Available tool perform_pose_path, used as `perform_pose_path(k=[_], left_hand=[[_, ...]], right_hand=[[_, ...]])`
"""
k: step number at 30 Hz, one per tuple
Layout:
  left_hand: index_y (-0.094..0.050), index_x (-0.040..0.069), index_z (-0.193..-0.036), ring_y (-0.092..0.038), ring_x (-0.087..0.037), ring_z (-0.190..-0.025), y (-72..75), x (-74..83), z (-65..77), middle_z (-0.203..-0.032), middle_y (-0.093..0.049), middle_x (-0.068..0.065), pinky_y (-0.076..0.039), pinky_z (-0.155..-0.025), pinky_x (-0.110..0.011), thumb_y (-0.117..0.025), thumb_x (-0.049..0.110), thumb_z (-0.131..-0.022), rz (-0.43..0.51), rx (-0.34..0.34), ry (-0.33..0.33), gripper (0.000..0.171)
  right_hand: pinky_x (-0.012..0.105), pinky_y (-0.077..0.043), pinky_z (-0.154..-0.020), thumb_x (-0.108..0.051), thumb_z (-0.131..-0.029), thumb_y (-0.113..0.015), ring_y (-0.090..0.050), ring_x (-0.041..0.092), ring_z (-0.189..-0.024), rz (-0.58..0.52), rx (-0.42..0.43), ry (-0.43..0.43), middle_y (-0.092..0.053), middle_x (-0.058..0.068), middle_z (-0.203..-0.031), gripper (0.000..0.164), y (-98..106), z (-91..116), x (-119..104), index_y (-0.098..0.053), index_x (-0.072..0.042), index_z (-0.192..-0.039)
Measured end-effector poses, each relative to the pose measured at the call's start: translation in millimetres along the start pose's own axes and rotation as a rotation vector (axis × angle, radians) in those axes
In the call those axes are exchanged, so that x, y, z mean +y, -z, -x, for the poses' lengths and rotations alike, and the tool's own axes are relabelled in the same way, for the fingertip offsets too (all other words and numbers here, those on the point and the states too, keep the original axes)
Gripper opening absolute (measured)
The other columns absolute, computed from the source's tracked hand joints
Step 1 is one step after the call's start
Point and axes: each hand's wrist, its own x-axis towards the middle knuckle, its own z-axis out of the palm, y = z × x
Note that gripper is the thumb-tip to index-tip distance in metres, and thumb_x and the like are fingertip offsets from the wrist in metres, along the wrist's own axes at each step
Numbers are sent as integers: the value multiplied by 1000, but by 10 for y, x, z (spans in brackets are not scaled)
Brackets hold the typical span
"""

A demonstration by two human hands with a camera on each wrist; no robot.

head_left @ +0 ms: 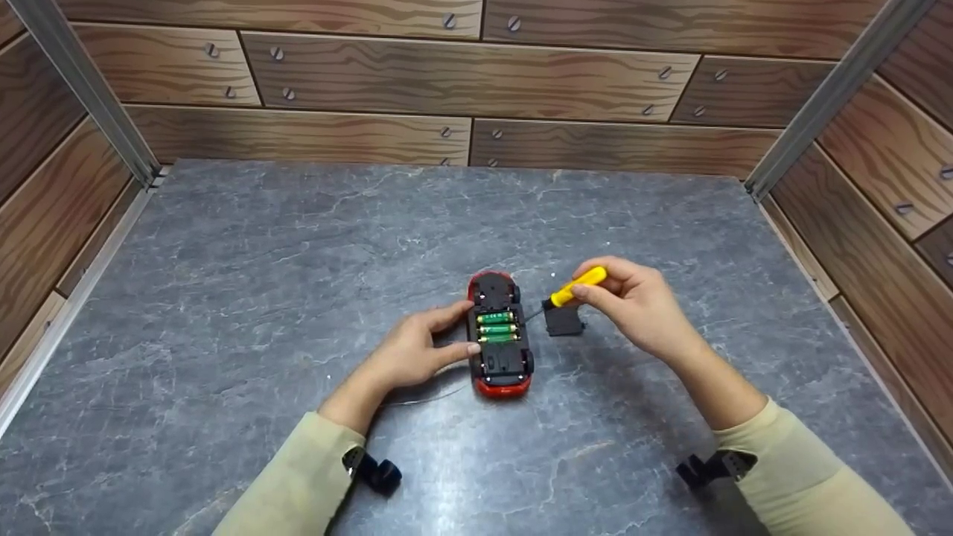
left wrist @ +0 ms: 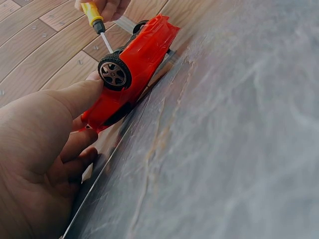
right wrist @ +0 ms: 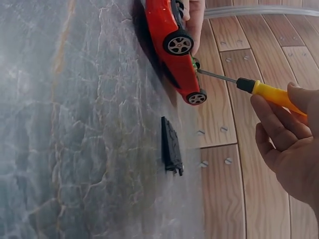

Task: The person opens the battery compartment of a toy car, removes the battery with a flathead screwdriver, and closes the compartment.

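A red toy car (head_left: 502,388) lies upside down, its black underside facing up. Three green batteries (head_left: 497,329) sit in the open compartment in its middle. My left hand (head_left: 417,346) holds the car by its left side, thumb and fingers spread along the edge. In my right hand (head_left: 633,301) is a screwdriver (head_left: 579,286) with a yellow handle, pinched between thumb and fingers. Its metal shaft slants down to the compartment's right edge, tip close by the batteries (right wrist: 197,64). A black battery cover (head_left: 564,321) lies on the table just right of the car.
The grey marbled table (head_left: 298,246) is bordered by wood-patterned walls (head_left: 461,78) at the back and sides. A thin wire-like strand (head_left: 428,400) curves over the table between the left wrist and the car. Black wrist cameras (head_left: 381,475) hang at both sleeves.
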Motion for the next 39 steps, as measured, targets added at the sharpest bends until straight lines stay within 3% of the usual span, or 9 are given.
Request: perform_pose_path(k=[8, 19, 32, 39], left_hand=[[-53, 19, -158, -47, -23, -147, 6, 15, 13, -155, -56, -4, -34, -124, -43, -80, 41, -96, 0, 6, -7, 72], [-53, 19, -158, -47, -23, -147, 1, 8, 9, -154, -57, -4, -33, -124, -43, -80, 40, -96, -3, 7, -3, 71], [-53, 20, -158, -47, -25, -148, 3, 23, 15, -155, -56, -3, -32, -125, -45, -80, 41, -96, -14, 6, 3, 71], [-53, 21, -158, -48, -24, -147, 2, 13, 13, -155, -57, -3, -33, -124, -44, -79, 42, -96, -25, 8, -2, 70]], right_hand=[[21, -55, -66, -9, -98, -78, -74, 18, -83, 76, -20, 20, -78, 8, -94, 14, -87, -16, -95, -75, -2, -109], [22, -57, -64, -10, -96, -80, -76, 35, -85, 125, -14, 32, -78, 5, -91, 8, -165, -47, -151, -77, -7, -104], [24, -58, -66, -13, -99, -78, -78, 24, -90, 184, -63, -24, -80, 4, -98, 17, -148, -66, -195, -74, -8, -115], [23, -58, -67, -10, -99, -78, -77, 25, -88, 167, -71, 25, -79, 5, -97, 14, -151, -71, -194, -76, -8, -112]])
